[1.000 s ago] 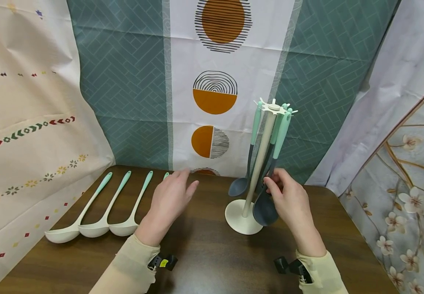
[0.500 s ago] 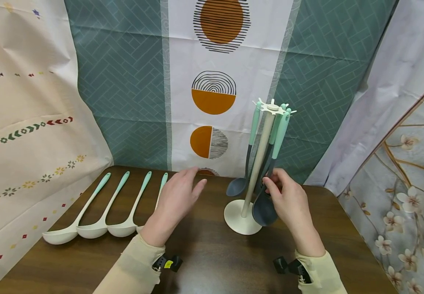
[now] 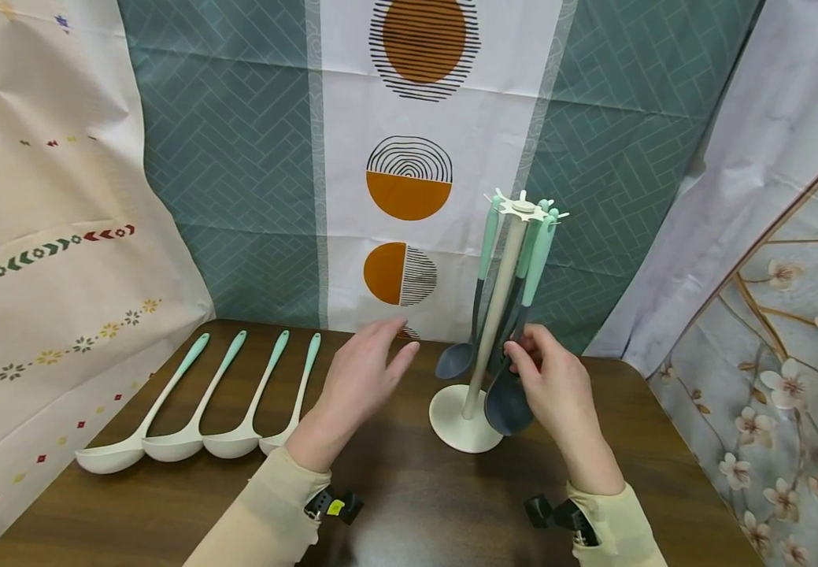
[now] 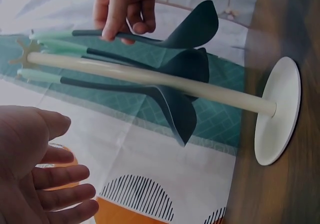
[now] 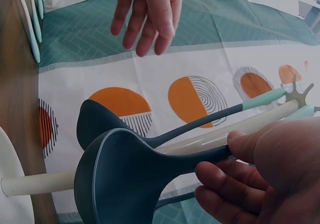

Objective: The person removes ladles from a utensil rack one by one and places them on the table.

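Note:
My right hand (image 3: pixel 556 386) pinches the dark shaft of a ladle (image 3: pixel 510 408) with a mint handle, thumb on one side and fingers on the other. This ladle hangs from a cream utensil stand (image 3: pixel 499 307) with a hooked top and round base. Two more dark utensils with mint handles hang there: a spoon-like one (image 3: pixel 455 361) on the left, and another (image 4: pixel 192 63) partly hidden behind the post. My left hand (image 3: pixel 360 376) hovers left of the stand, fingers spread, holding nothing. In the left wrist view, its palm and relaxed fingers (image 4: pixel 65 174) show apart from the stand.
Several white ladles (image 3: pixel 175 445) with mint handles lie in a row on the left of the brown wooden table (image 3: pixel 423 504). The rightmost one is partly covered by my left wrist. Patterned cloths (image 3: pixel 238 157) hang behind and at both sides.
My left hand has drifted right, away from the white ladles toward the stand, uncovering more of the rightmost one. My right hand keeps its pinch on the dark ladle.

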Tool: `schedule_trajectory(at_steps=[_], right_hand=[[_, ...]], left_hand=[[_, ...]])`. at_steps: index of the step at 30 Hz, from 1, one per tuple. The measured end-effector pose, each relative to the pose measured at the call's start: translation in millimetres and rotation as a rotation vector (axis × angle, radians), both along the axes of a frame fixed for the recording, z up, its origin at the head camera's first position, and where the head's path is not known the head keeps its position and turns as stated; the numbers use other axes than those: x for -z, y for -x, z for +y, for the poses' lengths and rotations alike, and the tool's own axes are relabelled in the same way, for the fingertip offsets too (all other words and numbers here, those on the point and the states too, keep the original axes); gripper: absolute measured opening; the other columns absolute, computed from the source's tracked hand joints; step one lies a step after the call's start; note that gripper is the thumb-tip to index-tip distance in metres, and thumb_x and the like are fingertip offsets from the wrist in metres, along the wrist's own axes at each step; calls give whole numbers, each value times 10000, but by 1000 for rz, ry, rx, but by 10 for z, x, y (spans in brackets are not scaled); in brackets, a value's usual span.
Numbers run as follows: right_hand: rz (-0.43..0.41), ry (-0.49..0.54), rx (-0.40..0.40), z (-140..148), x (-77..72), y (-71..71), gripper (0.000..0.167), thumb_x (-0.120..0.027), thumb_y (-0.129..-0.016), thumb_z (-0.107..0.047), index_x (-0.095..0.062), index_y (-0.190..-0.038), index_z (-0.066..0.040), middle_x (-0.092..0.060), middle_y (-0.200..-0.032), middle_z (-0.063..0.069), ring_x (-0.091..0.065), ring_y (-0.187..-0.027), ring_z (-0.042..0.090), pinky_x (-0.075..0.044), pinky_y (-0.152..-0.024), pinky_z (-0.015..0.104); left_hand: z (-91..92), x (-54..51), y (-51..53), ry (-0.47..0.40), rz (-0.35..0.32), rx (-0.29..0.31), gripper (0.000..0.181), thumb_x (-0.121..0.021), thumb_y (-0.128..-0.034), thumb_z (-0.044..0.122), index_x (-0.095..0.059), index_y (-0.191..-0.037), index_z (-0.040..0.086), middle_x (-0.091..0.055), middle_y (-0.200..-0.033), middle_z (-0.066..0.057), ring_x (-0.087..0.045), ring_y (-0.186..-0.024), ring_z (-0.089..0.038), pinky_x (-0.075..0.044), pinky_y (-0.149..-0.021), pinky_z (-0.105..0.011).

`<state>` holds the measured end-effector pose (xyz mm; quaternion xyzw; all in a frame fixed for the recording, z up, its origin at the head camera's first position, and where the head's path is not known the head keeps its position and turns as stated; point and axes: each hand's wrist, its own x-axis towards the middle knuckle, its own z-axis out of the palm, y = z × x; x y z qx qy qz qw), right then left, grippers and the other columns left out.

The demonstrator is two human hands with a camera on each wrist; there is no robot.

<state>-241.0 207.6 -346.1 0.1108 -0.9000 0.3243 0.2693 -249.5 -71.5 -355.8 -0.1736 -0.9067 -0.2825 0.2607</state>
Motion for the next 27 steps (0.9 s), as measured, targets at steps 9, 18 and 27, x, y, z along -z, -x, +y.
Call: schedule_trajectory(at_steps=[9,18,27], right_hand=[[15,-4,-6,14,5,3,113,-748,-1078,-178,-663,-1111,-111,-760,-885,41,-762,-822,231,-541,-763,482],[10,17,-19,-46,-18,-28,129,-756,-1077,-208,-658,-1079,-123,-760,-872,28,-766,-831,223,-522,-754,474],[-11,12,-13,-52,-4,-31,149,-784,-1054,-191,-654,-1079,-123,-737,-860,28,-762,-816,215,-547,-736,459]], left_hand=[[207,-55,91,-27,-14,44,467,-706,-1103,338,-673,-1487,73,-716,-1414,-105,-685,-1288,-313,-550,-1073,-517],[406,-90,224,-85,-59,83,488,-696,-1110,331,-632,-1535,101,-722,-1399,-69,-669,-1305,-285,-539,-1089,-504],[604,-136,388,-168,-98,159,459,-678,-1122,314,-627,-1539,132,-726,-1382,-64,-691,-1242,-276,-569,-1033,-471]])
